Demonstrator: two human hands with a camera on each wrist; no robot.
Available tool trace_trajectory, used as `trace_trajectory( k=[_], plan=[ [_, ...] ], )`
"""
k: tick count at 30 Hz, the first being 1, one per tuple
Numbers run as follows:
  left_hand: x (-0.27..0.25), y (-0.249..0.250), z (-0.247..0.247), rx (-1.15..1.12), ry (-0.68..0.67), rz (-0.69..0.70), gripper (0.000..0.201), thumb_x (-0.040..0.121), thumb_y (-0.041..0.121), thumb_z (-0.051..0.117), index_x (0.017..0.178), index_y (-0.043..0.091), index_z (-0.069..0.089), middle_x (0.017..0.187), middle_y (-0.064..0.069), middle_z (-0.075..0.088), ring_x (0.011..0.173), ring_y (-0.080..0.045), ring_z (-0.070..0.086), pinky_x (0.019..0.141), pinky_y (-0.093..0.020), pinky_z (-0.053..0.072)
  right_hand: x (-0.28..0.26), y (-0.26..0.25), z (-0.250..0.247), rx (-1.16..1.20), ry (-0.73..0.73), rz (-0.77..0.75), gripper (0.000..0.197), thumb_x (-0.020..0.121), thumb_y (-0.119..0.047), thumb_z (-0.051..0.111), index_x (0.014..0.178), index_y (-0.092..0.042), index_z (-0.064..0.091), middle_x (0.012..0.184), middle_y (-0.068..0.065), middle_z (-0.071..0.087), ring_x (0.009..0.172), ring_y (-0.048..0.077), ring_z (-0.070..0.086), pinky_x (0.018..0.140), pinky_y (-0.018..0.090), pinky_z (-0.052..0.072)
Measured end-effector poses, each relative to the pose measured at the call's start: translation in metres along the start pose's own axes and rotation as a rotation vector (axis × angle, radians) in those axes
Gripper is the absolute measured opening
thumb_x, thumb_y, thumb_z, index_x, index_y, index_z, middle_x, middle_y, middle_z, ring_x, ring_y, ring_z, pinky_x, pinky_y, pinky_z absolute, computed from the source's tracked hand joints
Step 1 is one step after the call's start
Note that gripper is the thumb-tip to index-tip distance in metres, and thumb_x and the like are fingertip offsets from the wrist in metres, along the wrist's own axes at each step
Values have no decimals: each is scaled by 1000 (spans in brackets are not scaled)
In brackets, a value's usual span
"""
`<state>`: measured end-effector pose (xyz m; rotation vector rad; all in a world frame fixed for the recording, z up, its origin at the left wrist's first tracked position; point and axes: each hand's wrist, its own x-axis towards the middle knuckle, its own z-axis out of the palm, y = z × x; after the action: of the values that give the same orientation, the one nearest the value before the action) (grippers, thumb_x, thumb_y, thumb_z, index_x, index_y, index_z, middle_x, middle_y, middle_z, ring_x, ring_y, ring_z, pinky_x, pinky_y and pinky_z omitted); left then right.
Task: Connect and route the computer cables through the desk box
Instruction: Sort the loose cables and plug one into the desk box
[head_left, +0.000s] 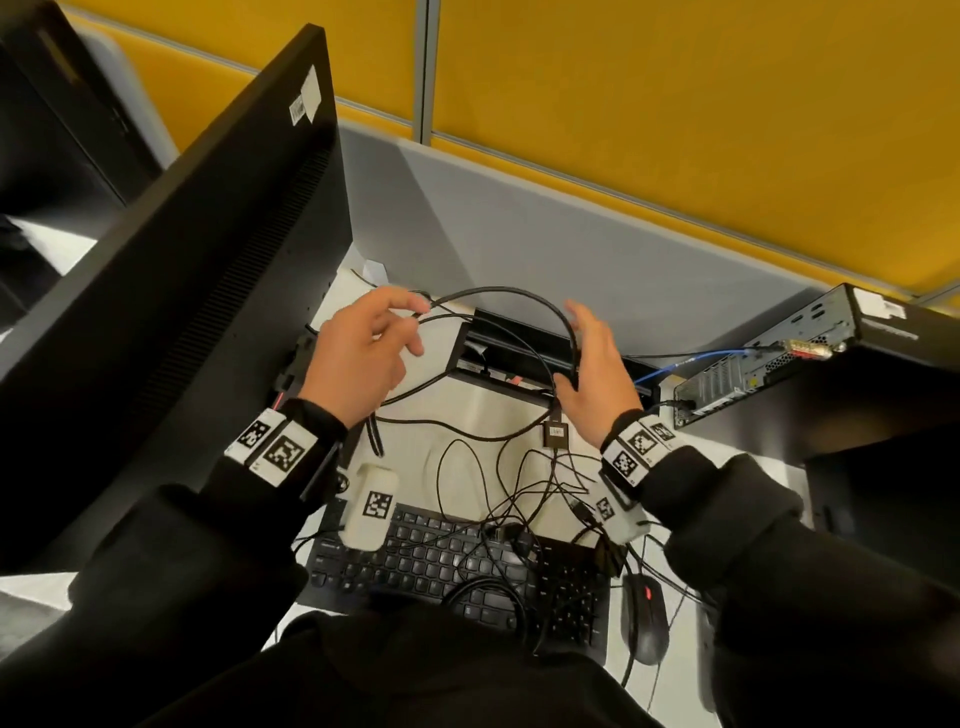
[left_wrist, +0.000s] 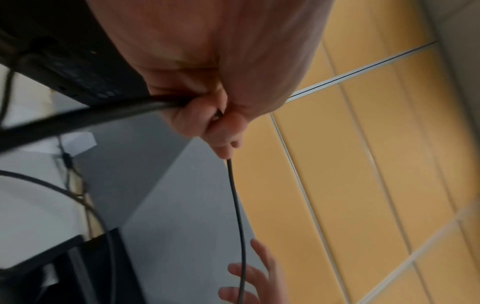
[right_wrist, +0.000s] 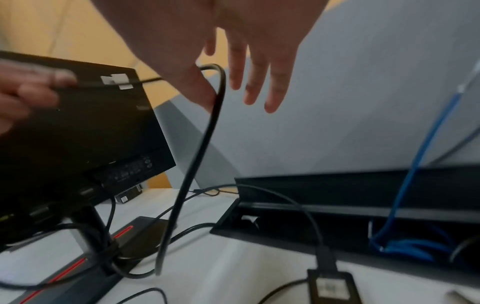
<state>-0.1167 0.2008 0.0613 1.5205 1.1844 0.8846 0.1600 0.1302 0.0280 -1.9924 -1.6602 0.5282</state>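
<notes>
A black cable (head_left: 498, 292) arcs in a loop above the open desk box (head_left: 524, 349) between both hands. My left hand (head_left: 410, 322) pinches one side of the loop; in the left wrist view its fingers (left_wrist: 218, 123) are curled round the cable (left_wrist: 237, 205). My right hand (head_left: 576, 345) holds its fingers straight, and the cable (right_wrist: 207, 131) hangs over the web by the thumb (right_wrist: 200, 88). From there it drops to the white desk. Another thin cable runs from a small black adapter (head_left: 556, 434) into the desk box (right_wrist: 272, 218).
A black monitor (head_left: 208, 260) on its stand (right_wrist: 98, 246) fills the left. A small PC (head_left: 779, 358) with a blue cable (head_left: 691, 358) plugged in stands at right. Keyboard (head_left: 441, 561), mouse (head_left: 644, 618) and tangled thin cables (head_left: 524, 493) lie near me. A grey and yellow partition (head_left: 623, 156) rises behind.
</notes>
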Motion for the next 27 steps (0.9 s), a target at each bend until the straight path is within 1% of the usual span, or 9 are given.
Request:
trace_trajectory(
  k=[4, 6, 9, 11, 13, 15, 19, 23, 27],
  plan=[
    [5, 22, 7, 69, -129, 161, 30, 100, 17, 60, 127, 29, 67, 73, 3, 68, 70, -7, 62, 80, -26, 52, 7, -2, -21, -104, -19, -111, 93, 90, -17, 73, 158, -36, 14, 154, 1, 34, 140, 17, 41, 111, 31, 40],
    [3, 30, 12, 126, -206, 205, 25, 96, 23, 70, 120, 29, 72, 78, 8, 71, 81, -9, 67, 90, -32, 55, 9, -11, -32, -177, -24, -187, 76, 90, -27, 74, 152, -34, 30, 146, 0, 44, 132, 16, 46, 109, 32, 43],
    [0, 34, 20, 57, -276, 213, 24, 87, 18, 81, 110, 22, 77, 71, 23, 67, 71, 2, 63, 74, -15, 50, 13, -28, -41, -141, -112, -185, 13, 95, -38, 67, 98, -25, 69, 78, -7, 63, 72, 10, 59, 74, 36, 55],
    [1, 25, 22, 66, -231, 210, 24, 86, 17, 82, 108, 22, 75, 60, 22, 56, 60, -1, 53, 69, -13, 44, 13, -29, -39, 28, -120, -85, 34, 97, -40, 63, 71, -19, 63, 56, -6, 51, 54, 10, 47, 61, 32, 46],
    [1, 4, 19, 332, -109, 228, 12, 93, 27, 74, 104, 25, 74, 70, 19, 56, 68, -5, 52, 75, -25, 51, 14, -30, -38, 179, -52, -14, 43, 98, -38, 62, 65, -12, 57, 57, -1, 44, 54, 10, 40, 60, 32, 39],
    [-4, -25, 13, 765, 11, 237, 27, 101, 41, 58, 99, 19, 74, 98, 7, 57, 88, -17, 55, 81, -40, 54, 15, -24, -37, 213, -3, 29, 46, 97, -39, 63, 64, -8, 55, 58, 1, 41, 56, 12, 39, 61, 32, 37],
    [-17, -78, 4, 1010, -209, -176, 75, 98, 68, 17, 99, 14, 69, 88, -6, 60, 74, -25, 63, 74, -41, 57, 12, -17, -34, 283, -22, 93, 46, 91, -45, 67, 64, -9, 59, 57, 2, 45, 56, 16, 42, 62, 34, 42],
    [-8, -97, -1, 340, -131, -516, 54, 103, 53, 45, 100, 5, 69, 73, -9, 72, 58, -23, 67, 62, -38, 55, 12, -21, -28, 321, -89, 71, 37, 91, -33, 74, 67, -7, 62, 55, -3, 48, 55, 10, 44, 60, 30, 41],
    [-13, -58, 0, -65, -388, -253, 35, 110, 31, 43, 121, 11, 70, 102, -6, 79, 97, -20, 76, 88, -37, 59, 13, -22, -27, 460, -144, 81, 22, 93, -22, 73, 78, -8, 64, 54, -11, 55, 47, 2, 43, 52, 18, 38]
  ],
)
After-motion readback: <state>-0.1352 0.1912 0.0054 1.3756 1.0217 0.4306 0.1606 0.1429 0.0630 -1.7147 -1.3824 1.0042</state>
